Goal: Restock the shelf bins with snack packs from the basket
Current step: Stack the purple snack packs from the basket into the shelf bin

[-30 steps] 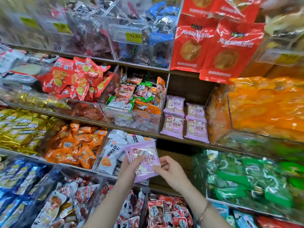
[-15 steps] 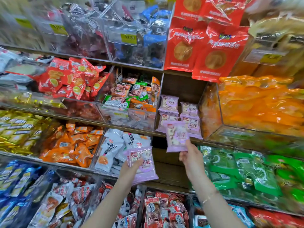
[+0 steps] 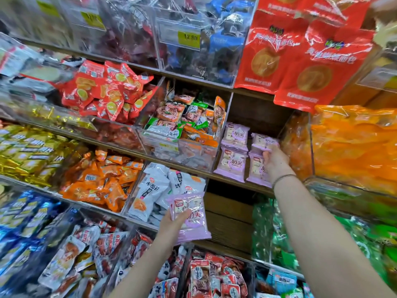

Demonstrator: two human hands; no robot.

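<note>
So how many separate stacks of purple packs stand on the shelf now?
4: back left stack, front left stack, back right stack where the right hand sets a pack, front right stack. Left hand holds more purple packs; others may be hidden behind.

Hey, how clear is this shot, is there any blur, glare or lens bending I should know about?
Head view: sharpest at the centre, where the right hand reaches the purple packs on the shelf and the left hand holds more; the far-left bins and the orange bags smear with blur; the clear top bins throw glare; wide-angle distortion bows the shelf lines.
</note>
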